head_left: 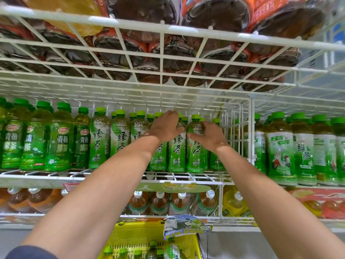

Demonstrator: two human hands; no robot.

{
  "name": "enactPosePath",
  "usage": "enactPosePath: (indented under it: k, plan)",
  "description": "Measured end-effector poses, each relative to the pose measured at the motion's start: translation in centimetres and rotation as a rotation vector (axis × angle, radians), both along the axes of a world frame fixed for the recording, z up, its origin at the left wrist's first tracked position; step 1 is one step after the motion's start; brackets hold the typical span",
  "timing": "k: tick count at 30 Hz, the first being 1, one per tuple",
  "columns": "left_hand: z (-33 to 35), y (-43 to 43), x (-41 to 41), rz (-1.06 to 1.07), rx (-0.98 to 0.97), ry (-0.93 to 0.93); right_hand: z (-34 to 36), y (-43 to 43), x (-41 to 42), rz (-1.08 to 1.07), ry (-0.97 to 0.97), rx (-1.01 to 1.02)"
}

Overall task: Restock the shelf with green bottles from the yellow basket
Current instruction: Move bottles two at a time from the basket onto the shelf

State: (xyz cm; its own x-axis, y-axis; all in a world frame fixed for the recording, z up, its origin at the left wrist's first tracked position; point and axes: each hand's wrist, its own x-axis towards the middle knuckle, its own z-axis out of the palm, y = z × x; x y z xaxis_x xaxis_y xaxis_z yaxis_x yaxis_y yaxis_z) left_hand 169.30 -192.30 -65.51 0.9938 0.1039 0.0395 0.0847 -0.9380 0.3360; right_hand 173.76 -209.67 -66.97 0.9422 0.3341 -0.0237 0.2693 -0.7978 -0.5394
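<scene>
Both hands (pixel 186 129) hide the shelf (pixel 112 177) bottles' (pixel 176 152) shoulders.

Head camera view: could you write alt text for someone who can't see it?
Two bare hands, left hand and right hand, grip green bottles on a white wire shelf. A yellow basket below holds more.

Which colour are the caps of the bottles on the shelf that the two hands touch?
Bright green caps, clearest in the head view, above the right hand.
</scene>
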Motion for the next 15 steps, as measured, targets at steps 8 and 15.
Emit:
enactPosePath:
  k: [8,15]
  plan:
    - [2.6,1.4,-5.3,-0.032,0.139,0.082,3.9,-0.1,-3.2,0.175,-0.166,-0.313]
    - [4.1,1.2,-13.1,-0.028,0.275,0.174,6.1,0.5,-9.9,0.295,-0.217,-0.448]
